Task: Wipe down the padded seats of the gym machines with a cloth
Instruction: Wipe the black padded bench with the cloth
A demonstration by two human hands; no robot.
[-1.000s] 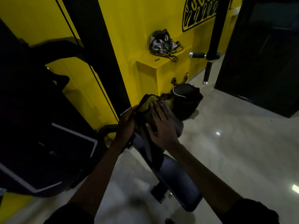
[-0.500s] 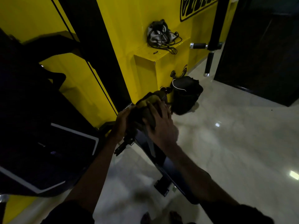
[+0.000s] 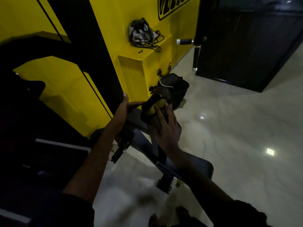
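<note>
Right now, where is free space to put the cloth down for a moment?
The near end of the bench pad, below the right hand, is bare. The floor right of the bench is open too. The far end is crowded: the cloth, both hands and a black bag.

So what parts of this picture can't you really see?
All in the head view:
- The cloth: partly under the right hand, so its full shape is hidden.
- The padded seat: crossed by the right forearm, too dark to tell if clean.
- The black machine on the left: lost in shadow, cut off by the edge.
- The wall logo: cut off at the top.
- The feet: blurred, cut off below.
</note>
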